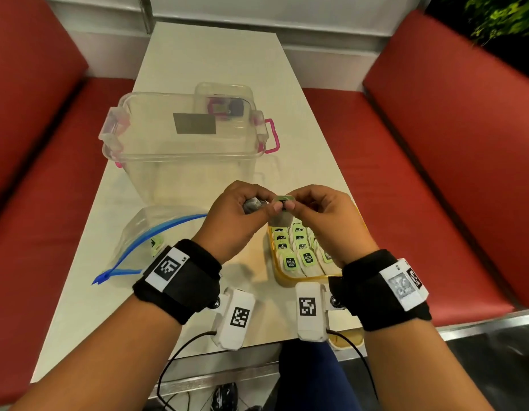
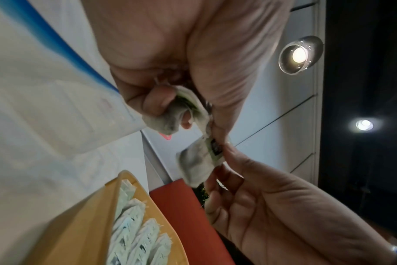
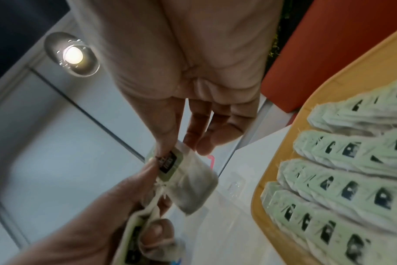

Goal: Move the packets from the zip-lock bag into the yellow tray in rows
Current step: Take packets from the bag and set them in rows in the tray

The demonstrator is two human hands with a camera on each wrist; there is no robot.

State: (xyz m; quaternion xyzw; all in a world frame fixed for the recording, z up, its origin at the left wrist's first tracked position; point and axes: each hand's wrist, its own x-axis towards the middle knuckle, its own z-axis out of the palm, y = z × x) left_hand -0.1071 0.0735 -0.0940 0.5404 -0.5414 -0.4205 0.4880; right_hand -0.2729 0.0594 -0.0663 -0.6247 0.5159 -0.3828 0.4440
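Observation:
Both hands are raised over the far end of the yellow tray (image 1: 279,278), which holds several rows of green-tagged tea packets (image 1: 299,250). My left hand (image 1: 257,204) grips a small bunch of packets (image 1: 251,206) in its curled fingers. My right hand (image 1: 290,204) pinches the green tag of one packet (image 1: 284,199), whose pouch hangs below; my left thumb touches the same tag. The right wrist view shows this packet (image 3: 188,182) beside the tray rows (image 3: 340,188). The zip-lock bag (image 1: 150,229) lies open at the left with one packet (image 1: 156,243) inside.
A clear plastic box (image 1: 183,143) with pink latches stands behind the hands, with a smaller clear container (image 1: 224,93) behind it. Red bench seats (image 1: 435,173) flank the narrow white table (image 1: 215,54). The tray sits close to the table's right edge.

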